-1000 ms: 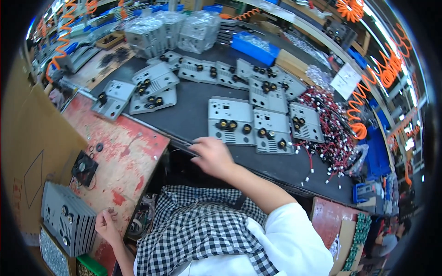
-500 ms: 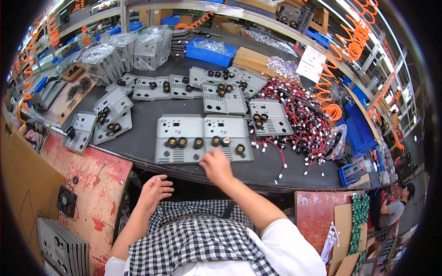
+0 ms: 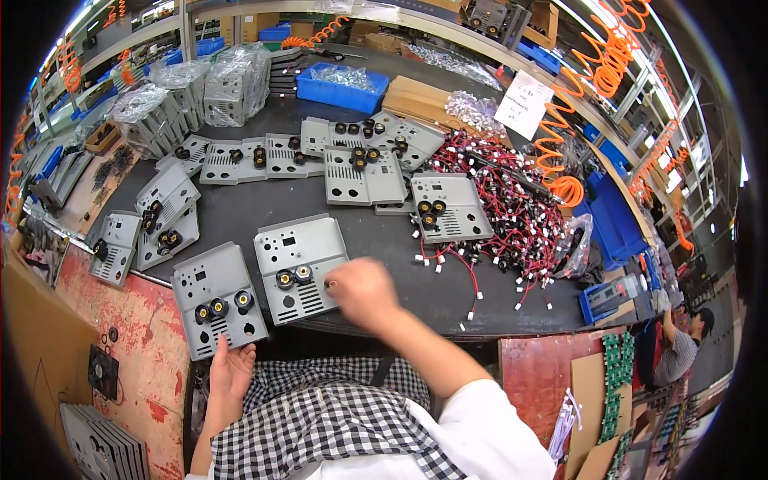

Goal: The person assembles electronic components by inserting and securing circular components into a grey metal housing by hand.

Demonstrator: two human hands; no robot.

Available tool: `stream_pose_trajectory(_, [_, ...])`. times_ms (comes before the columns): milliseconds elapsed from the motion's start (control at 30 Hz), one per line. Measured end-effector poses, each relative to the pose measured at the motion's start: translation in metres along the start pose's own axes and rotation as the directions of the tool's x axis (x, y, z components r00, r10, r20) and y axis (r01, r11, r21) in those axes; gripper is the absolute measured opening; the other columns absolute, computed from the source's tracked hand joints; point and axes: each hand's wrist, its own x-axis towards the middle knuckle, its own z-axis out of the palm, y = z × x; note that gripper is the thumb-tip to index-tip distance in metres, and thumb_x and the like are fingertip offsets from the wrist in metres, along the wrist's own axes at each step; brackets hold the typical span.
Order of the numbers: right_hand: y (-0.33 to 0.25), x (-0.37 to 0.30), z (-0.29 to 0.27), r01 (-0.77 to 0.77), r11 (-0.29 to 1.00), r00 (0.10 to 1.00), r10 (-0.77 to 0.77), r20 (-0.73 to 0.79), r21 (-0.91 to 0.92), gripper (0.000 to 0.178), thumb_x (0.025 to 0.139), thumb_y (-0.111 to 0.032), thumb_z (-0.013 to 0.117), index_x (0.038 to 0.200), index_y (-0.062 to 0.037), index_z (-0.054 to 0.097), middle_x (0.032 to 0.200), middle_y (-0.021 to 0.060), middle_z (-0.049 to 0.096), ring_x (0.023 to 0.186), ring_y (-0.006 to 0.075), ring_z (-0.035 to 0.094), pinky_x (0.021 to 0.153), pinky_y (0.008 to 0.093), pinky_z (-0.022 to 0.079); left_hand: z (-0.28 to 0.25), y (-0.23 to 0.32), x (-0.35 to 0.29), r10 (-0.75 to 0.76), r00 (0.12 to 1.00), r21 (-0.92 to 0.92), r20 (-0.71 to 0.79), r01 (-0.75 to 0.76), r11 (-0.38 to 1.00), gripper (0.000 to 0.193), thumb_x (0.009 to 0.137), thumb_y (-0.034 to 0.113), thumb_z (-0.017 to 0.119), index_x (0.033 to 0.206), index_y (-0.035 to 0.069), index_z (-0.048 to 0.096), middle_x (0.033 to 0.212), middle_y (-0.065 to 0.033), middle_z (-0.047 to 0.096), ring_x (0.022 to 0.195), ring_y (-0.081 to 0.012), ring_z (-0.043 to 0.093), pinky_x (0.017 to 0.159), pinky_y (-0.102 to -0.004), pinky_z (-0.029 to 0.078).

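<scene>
Two grey sheet-metal panels lie before me, each with slots, holes and black round fittings with brass-coloured centres. My left hand (image 3: 231, 370) holds the left panel (image 3: 210, 276) by its near edge, thumb on top, fingers partly hidden below. This panel is tilted and reaches past the table's edge. My right hand (image 3: 366, 294), somewhat blurred, is closed at the right side of the other panel (image 3: 300, 244). At its fingertips is a black round fitting (image 3: 332, 284), mostly covered. Two more fittings (image 3: 294, 278) show beside it on that panel.
More grey panels (image 3: 364, 178) with fittings lie across the dark table (image 3: 240, 204). A heap of red-and-black wires (image 3: 504, 216) with white plugs covers the right side. Wrapped panel stacks (image 3: 238, 84) and a blue bin (image 3: 342, 88) stand behind. Orange coiled hoses (image 3: 564, 188) hang at right.
The two near panels, side by side before, are now apart and turned. The left one has come left and nearer, taken by my left hand. My right hand has moved onto the second panel's right side.
</scene>
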Motion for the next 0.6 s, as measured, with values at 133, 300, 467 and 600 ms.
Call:
stream_pose_trajectory(133, [0.105,-0.027,-0.078,-0.198,0.876,0.98,0.175,-0.091,-0.439,0.025,0.066,-0.013,0.071,0.089,-0.009,0.064,0.094,0.0079,0.062,0.093,0.0284,0.057,0.082,0.0421,0.044,-0.001,0.0,-0.009,0.001,0.999,-0.045,-0.041,-0.003,0.999,0.038,0.097,0.036,0.044,0.118,0.004,0.05,0.103,-0.0129,0.063,0.083,-0.0213,0.065,0.071,-0.0294,0.055])
stream_pose_trajectory(300, [0.143,-0.047,-0.127,-0.151,0.727,0.949,0.296,0.108,-0.67,0.024,0.067,-0.014,0.072,0.089,-0.0116,0.064,0.087,0.0044,0.059,0.09,0.025,0.055,0.077,0.04,0.042,0.001,-0.001,-0.01,0.017,0.999,-0.062,-0.032,-0.019,0.998,0.039,0.097,0.035,0.043,0.118,0.003,0.049,0.103,-0.0134,0.063,0.083,-0.0213,0.065,0.071,-0.0295,0.056])
stream_pose_trajectory(467, [0.13,-0.04,-0.126,0.031,0.781,0.951,0.168,0.258,-0.624,0.013,0.068,-0.014,0.069,0.076,-0.0122,0.059,0.074,0.0026,0.054,0.077,0.0237,0.054,0.068,0.0377,0.042,-0.001,0.003,-0.014,0.039,0.999,-0.068,-0.033,-0.041,0.997,0.038,0.098,0.034,0.043,0.118,0.003,0.049,0.104,-0.0134,0.063,0.083,-0.0212,0.064,0.071,-0.0291,0.056])
stream_pose_trajectory(600, [0.087,-0.04,-0.115,0.136,0.834,0.94,0.062,0.336,-0.534,0.008,0.068,-0.012,0.063,0.071,-0.0127,0.056,0.07,0.0025,0.051,0.073,0.0226,0.054,0.063,0.0355,0.042,-0.008,0.003,-0.013,0.062,0.998,-0.085,-0.03,-0.065,0.994,0.036,0.098,0.032,0.043,0.119,0.004,0.049,0.107,-0.0125,0.062,0.088,-0.0212,0.063,0.075,-0.0296,0.055])
